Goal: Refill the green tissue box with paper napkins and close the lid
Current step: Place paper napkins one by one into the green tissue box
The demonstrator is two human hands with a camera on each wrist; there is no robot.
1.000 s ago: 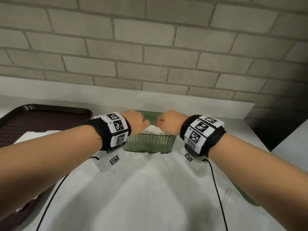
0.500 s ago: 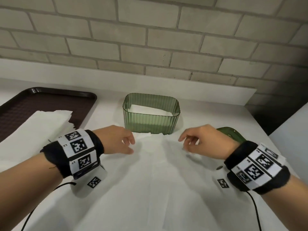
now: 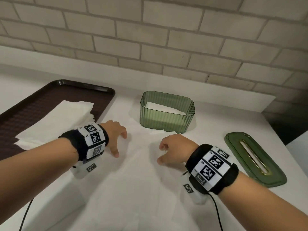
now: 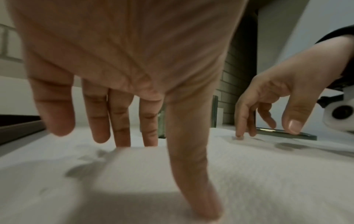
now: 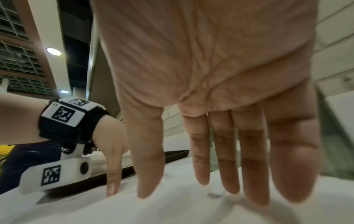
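The green ribbed tissue box (image 3: 166, 120) stands lidless at the back of the counter, white napkins (image 3: 163, 108) lying low inside it. Its green lid (image 3: 235, 144) with a gold-edged slot lies flat to the right. A wide white napkin sheet (image 3: 138, 172) is spread on the counter in front of the box. My left hand (image 3: 119, 144) and right hand (image 3: 162, 154) are side by side above this sheet, fingers pointing down, fingertips touching it. In the wrist views the left hand (image 4: 162, 169) and right hand (image 5: 187, 191) show straight fingers holding nothing.
A dark brown tray (image 3: 50, 97) sits at the left with a stack of white napkins (image 3: 58, 119) on it. A brick wall and a low white ledge run behind the box. The counter drops off at the right, past the lid.
Both hands have pulled back from the box rim toward me and come down onto the spread sheet. Their fists have opened, fingers now reaching down to the paper.
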